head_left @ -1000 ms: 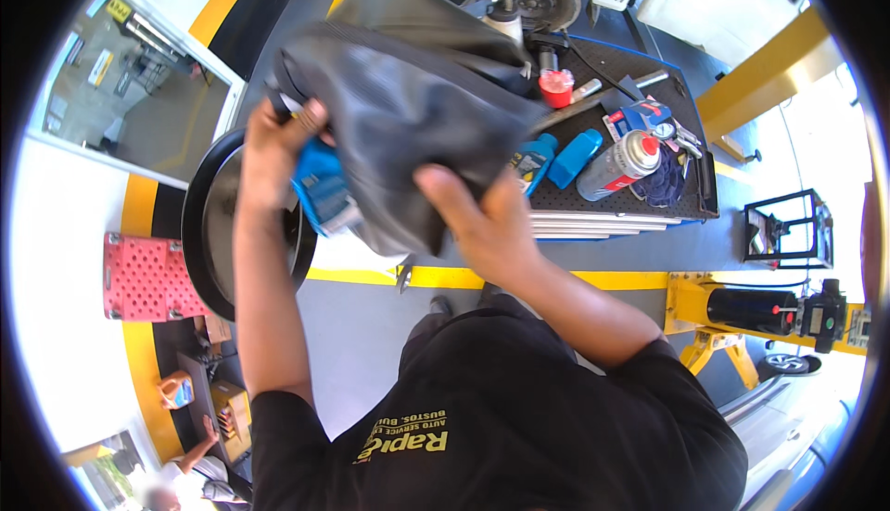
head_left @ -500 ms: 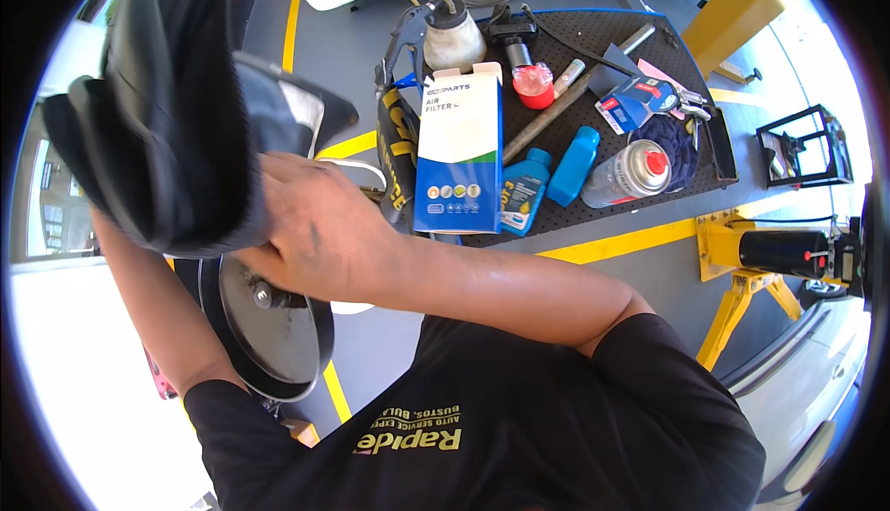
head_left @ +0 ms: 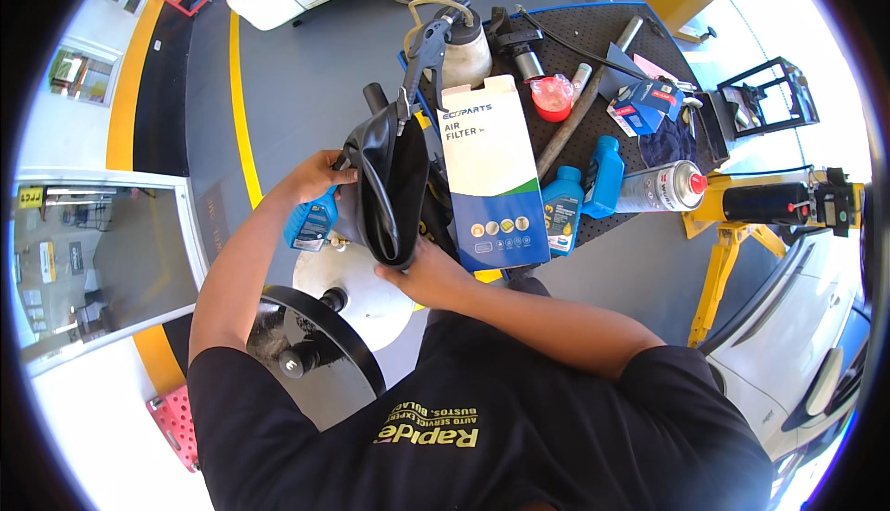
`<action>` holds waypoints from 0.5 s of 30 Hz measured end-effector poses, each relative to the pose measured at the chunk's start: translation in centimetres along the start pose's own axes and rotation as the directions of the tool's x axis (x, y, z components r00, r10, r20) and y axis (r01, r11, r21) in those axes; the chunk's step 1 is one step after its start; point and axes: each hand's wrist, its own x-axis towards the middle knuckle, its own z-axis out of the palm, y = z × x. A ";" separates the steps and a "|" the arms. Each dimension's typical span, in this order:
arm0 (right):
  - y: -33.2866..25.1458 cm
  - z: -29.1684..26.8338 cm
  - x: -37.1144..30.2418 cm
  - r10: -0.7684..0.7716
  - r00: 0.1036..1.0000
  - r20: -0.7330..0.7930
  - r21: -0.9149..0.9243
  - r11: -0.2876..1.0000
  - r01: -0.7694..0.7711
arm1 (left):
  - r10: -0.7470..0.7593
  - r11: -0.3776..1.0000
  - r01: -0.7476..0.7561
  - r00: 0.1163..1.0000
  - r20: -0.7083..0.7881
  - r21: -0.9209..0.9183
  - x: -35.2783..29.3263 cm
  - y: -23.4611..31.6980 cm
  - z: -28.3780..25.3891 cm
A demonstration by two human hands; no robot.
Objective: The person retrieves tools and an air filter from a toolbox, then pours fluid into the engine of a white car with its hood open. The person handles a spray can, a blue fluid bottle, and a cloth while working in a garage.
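Observation:
A floppy black sleeve-like piece, seemingly smooth and folded, is between my two hands over the left end of the cart. My left hand grips its left side, thumb pointing toward it. My right hand closes on its lower end, with most fingers hidden behind the material. Below my left hand shows a blue bottle; whether that hand touches it I cannot tell. Just right of the black piece stands a white, green and blue air filter box, with a grey trigger gun behind.
The black perforated cart top carries a white bottle with hose, a red-capped part, a metal bar, blue bottles and a spray can. A black-rimmed round tray sits near my left elbow. Cars stand ahead and right.
Both hands have come down and away from my head, bringing the black piece from the upper left to beside the air filter box. My view has also shifted.

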 end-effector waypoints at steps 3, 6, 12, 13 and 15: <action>-3.0 -5.2 -2.6 0.269 0.815 0.514 -0.248 0.956 -0.158 | -0.042 0.995 0.044 0.999 -0.026 0.087 0.1 0.2 -0.3; -6.1 -6.4 -3.1 0.193 0.872 0.450 -0.276 0.959 -0.070 | -0.062 0.984 0.068 0.997 -0.043 0.165 -0.5 1.0 -0.1; -3.3 -0.8 5.2 0.035 0.988 -0.148 -0.687 0.715 -0.128 | 0.031 0.970 -0.020 0.999 -0.042 0.244 0.3 5.5 1.2; -2.2 -0.3 6.4 0.018 0.980 -0.201 -0.634 0.760 -0.144 | 0.008 0.947 0.019 0.996 -0.084 0.320 0.8 6.6 0.5; -0.3 0.5 8.6 0.112 0.966 -0.232 -0.569 0.790 -0.228 | 0.021 0.913 0.010 0.997 -0.073 0.408 1.8 8.5 -0.6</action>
